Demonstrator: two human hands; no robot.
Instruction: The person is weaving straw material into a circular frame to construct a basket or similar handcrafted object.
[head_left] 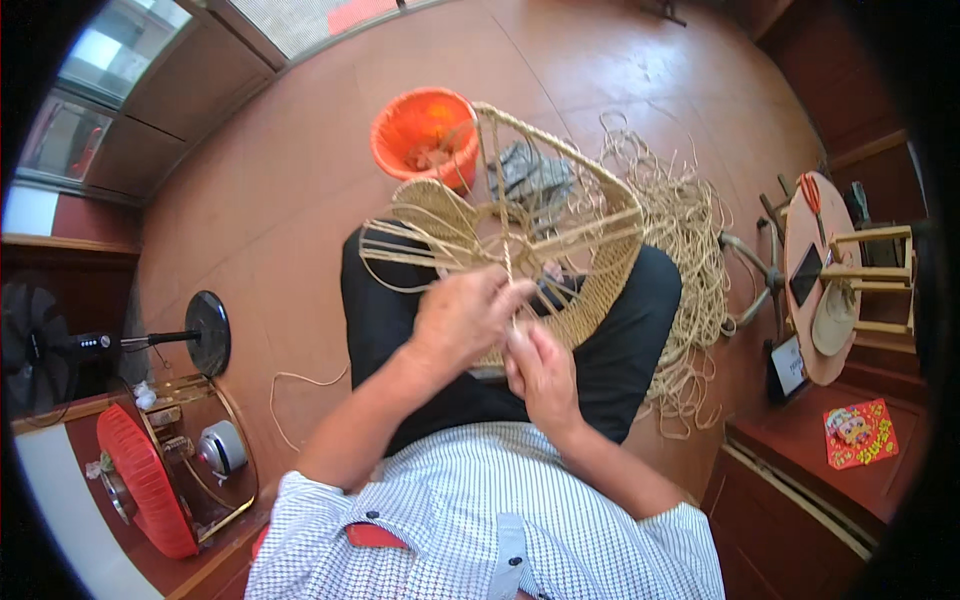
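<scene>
A woven straw-coloured rope piece (612, 275) rests across my lap, with a curved wall at its right, a rope-wrapped frame edge and loose strands stretched over its open middle. My left hand (458, 318) is closed, its fingertips pinching a twisted cord (507, 240) that runs down the middle of the piece. Just below and to the right, my right hand (545, 372) pinches the lower part of the same cord. The two hands nearly touch. The cord's lower end is hidden by my fingers.
An orange bucket (385, 140) stands beyond my knees beside a crumpled grey bag (535, 175). A large heap of loose rope (690, 270) covers the floor at right. Scissors (811, 195) lie on a round pink stool top (825, 360). Fan parts (150, 480) sit at left.
</scene>
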